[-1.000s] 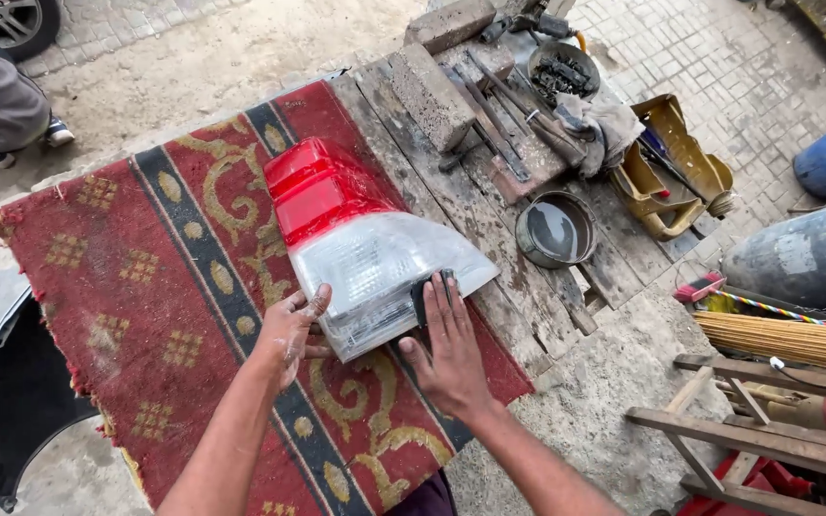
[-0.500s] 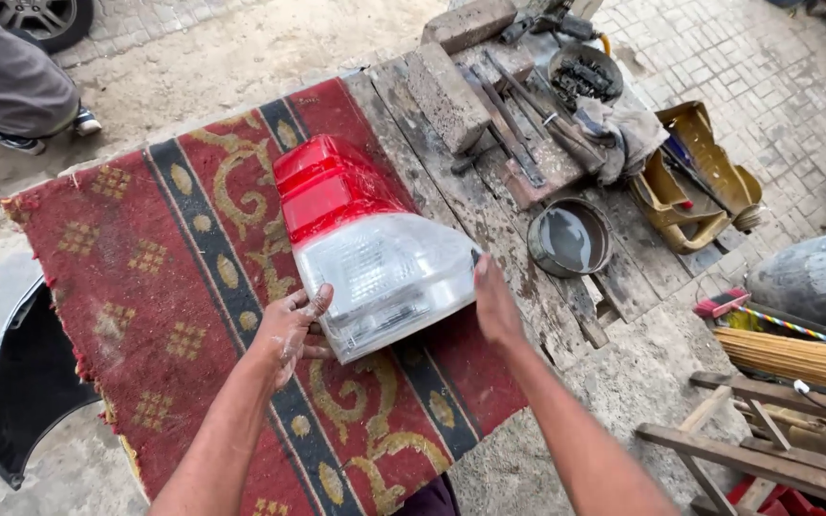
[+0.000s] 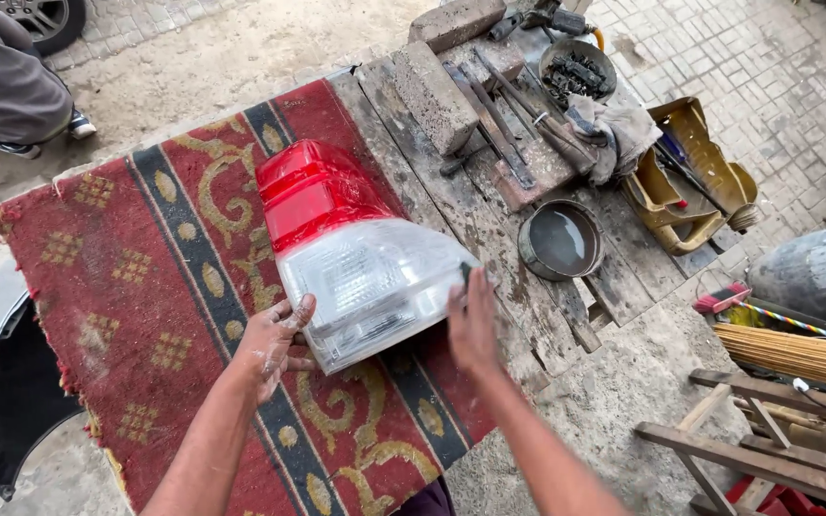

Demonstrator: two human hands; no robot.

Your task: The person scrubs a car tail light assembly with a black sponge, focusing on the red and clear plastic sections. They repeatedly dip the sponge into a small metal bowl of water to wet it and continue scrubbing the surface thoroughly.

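A car tail lamp (image 3: 351,250), red at its upper end and clear grey-white at its lower end, lies at the centre of the frame on a red patterned rug (image 3: 145,287) with gold ornaments and dark stripes. The rug is spread over a rough wooden table (image 3: 489,229) whose bare planks show to the right of the lamp.

The left hand (image 3: 274,346) rests at the lamp's lower left corner, fingers spread and loose against the clear lens edge; its grip is open, pressing on the lamp rather than clasping it. The right hand (image 3: 472,325) stands edge-on at the lamp's lower right corner, fingers straight and together, with a small dark piece just showing at the fingertips against the lens; whether its grip closes on that piece cannot be told.

Right of the lamp, on the planks, sits a round metal bowl (image 3: 560,239) holding dark liquid. Above it lie long metal tools (image 3: 504,115) and two grey bricks (image 3: 432,91), with a crumpled grey rag (image 3: 614,129) and a dark dish of small parts (image 3: 577,69) toward the upper right. A cut-open yellow jerrycan (image 3: 685,177) lies beyond the table edge on the paving.

At the lower left a black car body panel (image 3: 11,401) lies on the ground. In the upper left corner another person's grey trouser leg (image 3: 2,81) and shoe show beside a car wheel (image 3: 35,17). Wooden frames (image 3: 748,430) fill the lower right.
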